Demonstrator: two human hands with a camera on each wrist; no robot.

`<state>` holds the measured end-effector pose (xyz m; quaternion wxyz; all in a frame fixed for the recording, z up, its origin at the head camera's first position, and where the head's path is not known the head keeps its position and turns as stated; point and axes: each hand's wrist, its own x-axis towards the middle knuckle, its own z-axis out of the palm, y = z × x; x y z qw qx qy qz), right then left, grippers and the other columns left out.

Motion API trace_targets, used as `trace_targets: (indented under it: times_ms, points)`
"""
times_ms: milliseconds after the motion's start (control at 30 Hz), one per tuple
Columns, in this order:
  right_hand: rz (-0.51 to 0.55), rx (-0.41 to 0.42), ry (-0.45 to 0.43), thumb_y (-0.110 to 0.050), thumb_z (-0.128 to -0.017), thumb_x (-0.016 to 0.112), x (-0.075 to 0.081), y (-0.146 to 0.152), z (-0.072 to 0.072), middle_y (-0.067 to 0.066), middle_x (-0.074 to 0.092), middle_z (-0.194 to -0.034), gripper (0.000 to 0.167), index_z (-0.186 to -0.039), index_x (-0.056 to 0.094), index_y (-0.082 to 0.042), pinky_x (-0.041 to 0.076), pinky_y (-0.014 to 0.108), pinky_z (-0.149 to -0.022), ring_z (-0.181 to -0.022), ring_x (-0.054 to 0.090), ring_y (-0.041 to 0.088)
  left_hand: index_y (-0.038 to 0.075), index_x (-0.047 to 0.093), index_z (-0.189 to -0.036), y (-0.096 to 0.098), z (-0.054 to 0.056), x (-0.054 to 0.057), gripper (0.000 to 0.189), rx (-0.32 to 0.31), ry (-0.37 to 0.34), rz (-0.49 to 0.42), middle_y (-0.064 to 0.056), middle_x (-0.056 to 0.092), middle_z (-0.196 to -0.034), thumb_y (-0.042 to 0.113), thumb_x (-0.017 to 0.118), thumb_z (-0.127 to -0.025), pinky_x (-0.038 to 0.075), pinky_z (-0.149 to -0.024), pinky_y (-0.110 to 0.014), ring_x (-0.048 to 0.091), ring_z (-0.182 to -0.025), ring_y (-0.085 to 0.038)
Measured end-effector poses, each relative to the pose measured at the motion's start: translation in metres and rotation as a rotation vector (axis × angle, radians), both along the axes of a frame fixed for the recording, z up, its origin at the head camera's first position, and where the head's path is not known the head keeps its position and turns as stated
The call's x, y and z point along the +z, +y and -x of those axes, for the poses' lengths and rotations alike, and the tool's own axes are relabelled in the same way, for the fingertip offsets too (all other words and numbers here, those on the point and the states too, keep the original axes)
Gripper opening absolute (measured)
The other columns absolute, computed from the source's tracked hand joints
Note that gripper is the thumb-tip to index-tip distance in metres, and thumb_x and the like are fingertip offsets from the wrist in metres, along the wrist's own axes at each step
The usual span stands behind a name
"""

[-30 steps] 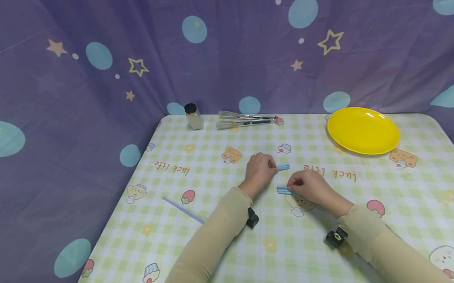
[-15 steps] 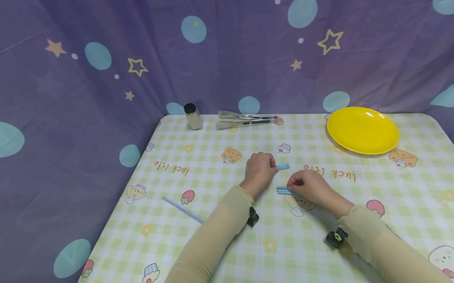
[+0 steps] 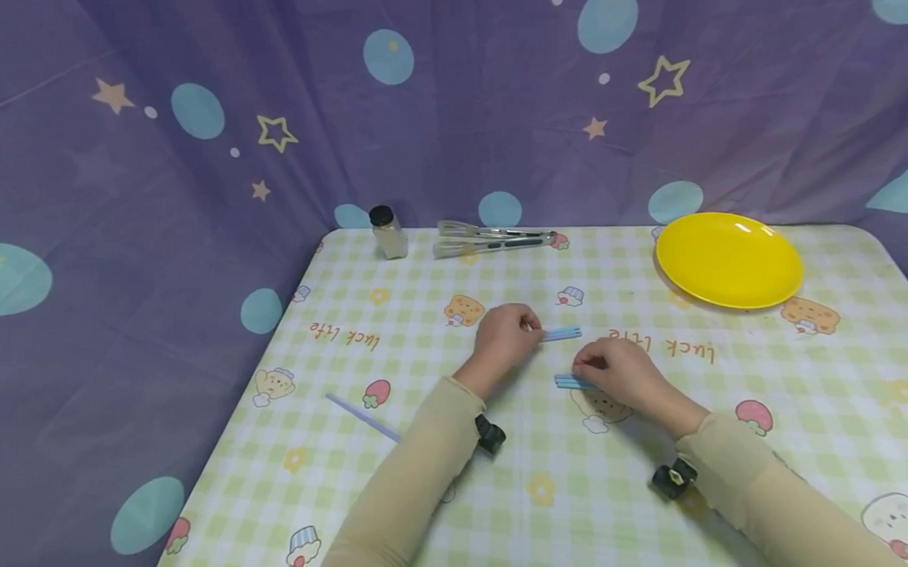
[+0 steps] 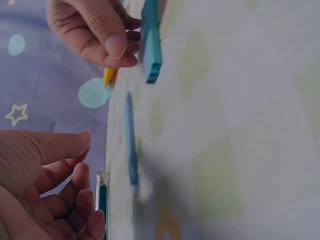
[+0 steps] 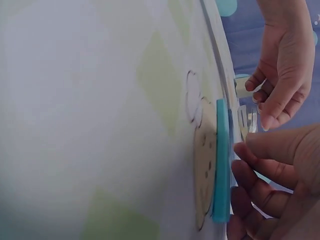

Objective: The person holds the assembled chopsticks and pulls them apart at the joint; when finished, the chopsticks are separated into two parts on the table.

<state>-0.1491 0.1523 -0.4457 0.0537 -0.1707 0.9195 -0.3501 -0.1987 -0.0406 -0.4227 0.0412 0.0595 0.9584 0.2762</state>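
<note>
Two slim, straight blue strips, ridged lengthwise, lie on the tablecloth. By the left end of the farther strip (image 3: 561,334) is my left hand (image 3: 507,335); in the left wrist view its loosely curled fingers stand apart from this strip (image 4: 131,142), with nothing between them. My right hand (image 3: 618,374) hovers over the right part of the nearer, teal-edged strip (image 3: 571,382). From the right wrist view, its relaxed fingers are close beside the teal strip (image 5: 221,165), thumb and index not round it; whether a fingertip touches cannot be told.
A longer lilac strip (image 3: 362,416) lies at left, partly behind the left sleeve. At the back stand a black-capped jar (image 3: 388,234) and metal tongs (image 3: 493,241). A yellow plate (image 3: 728,261) lies at back right. A purple curtain (image 3: 460,108) hangs behind the table.
My left hand has let go of the farther strip and drawn a little left, so more of the strip shows. My right hand has hardly moved.
</note>
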Motion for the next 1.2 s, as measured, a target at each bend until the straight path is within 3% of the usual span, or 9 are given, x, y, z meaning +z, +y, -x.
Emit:
trace_targets:
  times_ms: [133, 367, 767, 1000, 1200]
  points:
    - [0.021, -0.022, 0.005, -0.014, -0.090, 0.070, 0.004, -0.006, -0.002, -0.001, 0.070, -0.086, 0.006, -0.088, 0.075, -0.010, 0.049, 0.040, -0.077, -0.079, 0.060, 0.016, 0.018, 0.073, -0.079, -0.015, -0.004, 0.007, 0.009, -0.005, -0.027, -0.066, 0.007, 0.061, -0.071, 0.023, 0.077, -0.086, 0.042, -0.063, -0.027, 0.053, -0.067, -0.012]
    - [0.097, -0.007, 0.007, -0.012, -0.090, 0.068, 0.011, -0.021, -0.006, -0.001, 0.072, -0.089, 0.010, -0.094, 0.077, -0.008, 0.050, 0.041, -0.080, -0.084, 0.063, 0.017, 0.015, 0.077, -0.086, -0.047, -0.012, 0.006, 0.006, -0.119, -0.015, -0.147, 0.006, 0.068, -0.080, 0.020, 0.074, -0.088, 0.046, -0.068, -0.029, 0.056, -0.074, -0.012]
    - [0.213, 0.090, -0.104, -0.014, -0.091, 0.068, 0.012, -0.048, -0.009, 0.000, 0.071, -0.098, 0.016, -0.104, 0.074, -0.006, 0.050, 0.036, -0.079, -0.085, 0.062, 0.014, 0.012, 0.075, -0.100, -0.114, -0.028, 0.010, 0.011, -0.233, 0.025, -0.141, 0.003, 0.067, -0.092, 0.015, 0.069, -0.092, 0.048, -0.071, -0.031, 0.057, -0.079, -0.012]
    - [0.247, 0.202, -0.101, -0.012, -0.091, 0.068, 0.010, -0.065, -0.012, 0.003, 0.072, -0.103, 0.020, -0.110, 0.072, -0.004, 0.051, 0.035, -0.081, -0.090, 0.064, 0.015, 0.008, 0.073, -0.105, -0.154, -0.042, 0.013, 0.015, -0.237, 0.017, -0.167, -0.001, 0.069, -0.102, 0.010, 0.071, -0.090, 0.049, -0.076, -0.034, 0.061, -0.086, -0.017]
    - [0.301, 0.274, -0.154, -0.013, -0.091, 0.068, 0.008, -0.081, -0.014, 0.007, 0.072, -0.104, 0.024, -0.113, 0.070, -0.002, 0.052, 0.031, -0.081, -0.091, 0.066, 0.015, 0.010, 0.071, -0.109, -0.188, -0.062, 0.015, 0.021, -0.206, 0.027, -0.179, -0.004, 0.067, -0.110, 0.004, 0.069, -0.089, 0.046, -0.088, -0.048, 0.059, -0.104, -0.027]
